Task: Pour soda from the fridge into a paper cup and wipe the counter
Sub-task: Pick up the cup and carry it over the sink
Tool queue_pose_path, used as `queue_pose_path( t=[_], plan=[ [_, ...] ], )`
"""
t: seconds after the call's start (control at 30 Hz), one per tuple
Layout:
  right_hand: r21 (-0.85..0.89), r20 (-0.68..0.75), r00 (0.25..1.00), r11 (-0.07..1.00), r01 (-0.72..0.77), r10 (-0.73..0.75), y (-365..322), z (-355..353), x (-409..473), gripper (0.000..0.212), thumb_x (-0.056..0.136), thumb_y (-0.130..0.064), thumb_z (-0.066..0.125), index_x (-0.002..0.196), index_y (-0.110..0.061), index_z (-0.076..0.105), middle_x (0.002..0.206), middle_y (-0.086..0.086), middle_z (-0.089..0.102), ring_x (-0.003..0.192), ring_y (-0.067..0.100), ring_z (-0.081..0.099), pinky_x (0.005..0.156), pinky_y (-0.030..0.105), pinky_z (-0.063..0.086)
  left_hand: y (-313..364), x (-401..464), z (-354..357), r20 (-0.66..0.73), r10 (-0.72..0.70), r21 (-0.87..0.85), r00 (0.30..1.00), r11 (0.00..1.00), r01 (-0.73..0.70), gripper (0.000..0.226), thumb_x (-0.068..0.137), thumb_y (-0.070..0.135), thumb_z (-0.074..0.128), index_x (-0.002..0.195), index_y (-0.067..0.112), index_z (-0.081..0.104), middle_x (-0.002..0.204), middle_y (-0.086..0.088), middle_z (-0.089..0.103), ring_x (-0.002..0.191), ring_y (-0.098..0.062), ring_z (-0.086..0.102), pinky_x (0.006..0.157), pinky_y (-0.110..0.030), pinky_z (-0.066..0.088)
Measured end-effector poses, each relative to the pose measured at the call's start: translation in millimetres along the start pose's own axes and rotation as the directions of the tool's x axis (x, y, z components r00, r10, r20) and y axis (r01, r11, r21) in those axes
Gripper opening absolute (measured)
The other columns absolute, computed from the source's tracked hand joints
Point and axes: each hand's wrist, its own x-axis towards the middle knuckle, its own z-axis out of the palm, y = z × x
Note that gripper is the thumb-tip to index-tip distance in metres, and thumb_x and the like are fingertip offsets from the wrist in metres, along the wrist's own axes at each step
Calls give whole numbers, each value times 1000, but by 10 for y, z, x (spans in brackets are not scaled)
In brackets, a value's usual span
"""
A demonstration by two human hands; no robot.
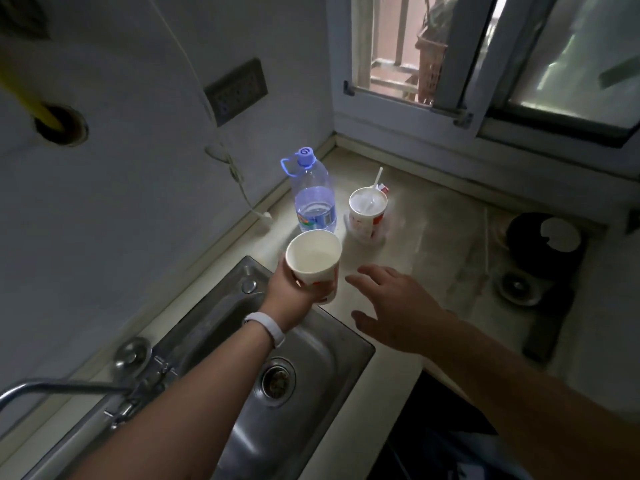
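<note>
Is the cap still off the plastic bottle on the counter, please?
No, the plastic bottle stands with its blue cap on.

Your cup [314, 259] is white paper with a red print low on its side, tilted toward you so its mouth shows; it looks empty, though the dim light makes that hard to judge. It sits off the surface [433, 258], above the near corner. The surface itself is pale, mottled stone running to the window wall.
</note>
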Motion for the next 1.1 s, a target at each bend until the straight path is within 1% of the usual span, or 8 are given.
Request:
queue_pose_path(
  t=[0.23,0.37,0.47,0.6,0.73,0.93,1.03,1.1],
  plan=[
    [62,9,998,996,-59,58,412,220,419,59,88,-48,54,142,-28,41,145,-1,44,127,21,44,99,33,39,-214,357,414,-80,-60,-29,995,998,58,70,63,-11,84,117,18,50,99,11,63,86,0,62,63,-9,50],
    [89,18,997,993,-82,81,618,353,582,58,87,-48,55,140,-28,44,143,0,48,126,20,46,98,33,40,-375,628,531,-126,-100,13,987,995,102,78,44,32,93,107,51,52,106,16,67,103,-14,66,91,-41,56],
    [124,13,994,987,-106,105,752,457,661,57,87,-46,56,139,-26,47,141,-1,49,123,20,48,97,33,41,-494,820,645,-124,-81,67,989,994,90,78,39,48,88,100,68,43,105,24,63,104,-15,65,95,-44,53],
    [160,23,991,978,-133,132,857,598,702,55,86,-43,58,137,-23,50,138,3,51,120,22,50,95,35,44,-623,956,783,-106,-86,84,991,992,95,80,43,48,88,108,54,43,105,25,60,106,-14,62,98,-41,51],
    [174,41,988,973,-151,146,920,719,696,54,84,-41,59,133,-19,55,133,7,55,114,26,54,90,37,47,-721,1011,880,-101,-93,87,991,991,102,84,53,26,94,116,36,41,106,20,59,103,-12,60,99,-39,49],
    [169,45,988,974,-151,146,873,731,650,54,85,-41,60,134,-20,53,136,6,53,117,25,53,91,36,47,-755,1062,904,-48,-96,128,994,987,101,92,50,38,90,126,15,41,117,1,61,109,-16,61,98,-37,49],
    [157,36,991,979,-132,128,775,659,624,54,86,-41,60,136,-22,51,136,5,53,117,25,52,92,37,46,-681,992,843,-23,-138,124,990,982,140,89,59,21,92,131,15,42,115,4,60,109,-15,59,94,-29,45],
    [155,16,994,981,-114,112,669,585,607,54,85,-40,61,136,-23,51,135,4,53,118,24,51,92,36,44,-630,902,738,11,-165,123,986,979,162,86,64,24,90,135,21,42,119,5,59,109,-13,58,93,-29,46]
  ],
)
